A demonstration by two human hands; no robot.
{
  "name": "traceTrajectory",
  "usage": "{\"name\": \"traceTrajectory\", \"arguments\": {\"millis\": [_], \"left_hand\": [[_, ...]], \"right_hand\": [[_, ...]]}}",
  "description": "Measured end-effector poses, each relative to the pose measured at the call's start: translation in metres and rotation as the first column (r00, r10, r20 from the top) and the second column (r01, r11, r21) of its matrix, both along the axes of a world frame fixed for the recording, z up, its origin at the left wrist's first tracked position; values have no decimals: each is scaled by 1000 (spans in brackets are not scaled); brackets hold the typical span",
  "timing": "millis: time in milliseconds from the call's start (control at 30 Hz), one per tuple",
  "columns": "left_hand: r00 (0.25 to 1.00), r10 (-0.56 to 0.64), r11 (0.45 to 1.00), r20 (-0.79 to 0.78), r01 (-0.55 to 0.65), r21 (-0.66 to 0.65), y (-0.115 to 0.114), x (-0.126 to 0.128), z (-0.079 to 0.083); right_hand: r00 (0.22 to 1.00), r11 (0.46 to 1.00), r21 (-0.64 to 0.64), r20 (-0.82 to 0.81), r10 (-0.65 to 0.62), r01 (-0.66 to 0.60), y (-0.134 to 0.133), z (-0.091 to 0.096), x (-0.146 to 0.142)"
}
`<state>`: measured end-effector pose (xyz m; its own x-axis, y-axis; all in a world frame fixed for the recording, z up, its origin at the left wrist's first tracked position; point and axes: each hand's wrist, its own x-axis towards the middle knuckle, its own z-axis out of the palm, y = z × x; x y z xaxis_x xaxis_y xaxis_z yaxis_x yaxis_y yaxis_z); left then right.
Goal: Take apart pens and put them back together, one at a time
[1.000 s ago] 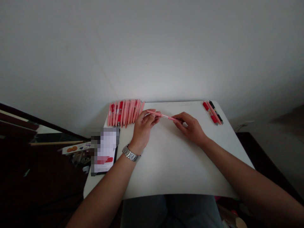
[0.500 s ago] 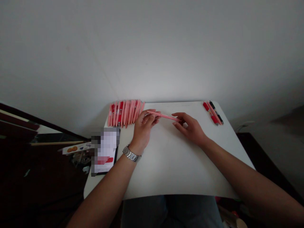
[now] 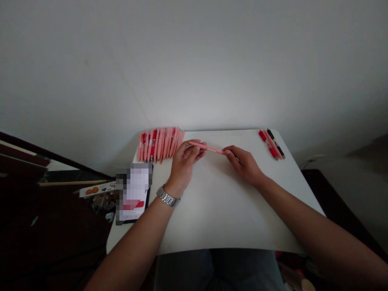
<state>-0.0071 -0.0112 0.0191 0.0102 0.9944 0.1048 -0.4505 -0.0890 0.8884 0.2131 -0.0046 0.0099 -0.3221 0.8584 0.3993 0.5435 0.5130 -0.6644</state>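
A pink pen (image 3: 214,150) is held nearly level above the white table, between my two hands. My left hand (image 3: 185,158) pinches its left part, with the tapered tip poking out past the fingers. At the other end, my right hand (image 3: 242,163) has thumb and fingers closed on the pen's right tip. Just beyond my left hand lies a row of several pens (image 3: 160,144), mostly pink with a few red ones. On the right side of the table rest a red pen (image 3: 268,144), a pink pen (image 3: 273,142) and a black pen (image 3: 276,144), side by side.
The white table (image 3: 218,218) stands against a pale wall (image 3: 212,64). A phone or tablet (image 3: 135,194) with a blurred screen lies at its left edge, near my left forearm. Left of the table is dark clutter with a stickered strip (image 3: 98,189).
The fingers of my right hand were loosely spread around the pen's right end and have now closed on it. My left hand has hardly moved.
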Motion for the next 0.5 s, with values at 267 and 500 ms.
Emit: {"name": "traceTrajectory", "arguments": {"millis": [267, 500], "left_hand": [[999, 38, 999, -26, -38, -2, 0, -1, 1], [1000, 20, 1000, -6, -20, -8, -1, 0, 1]], "right_hand": [[996, 1000, -13, -89, 10, -11, 1, -5, -2], [996, 997, 75, -80, -25, 31, 4, -9, -2]]}}
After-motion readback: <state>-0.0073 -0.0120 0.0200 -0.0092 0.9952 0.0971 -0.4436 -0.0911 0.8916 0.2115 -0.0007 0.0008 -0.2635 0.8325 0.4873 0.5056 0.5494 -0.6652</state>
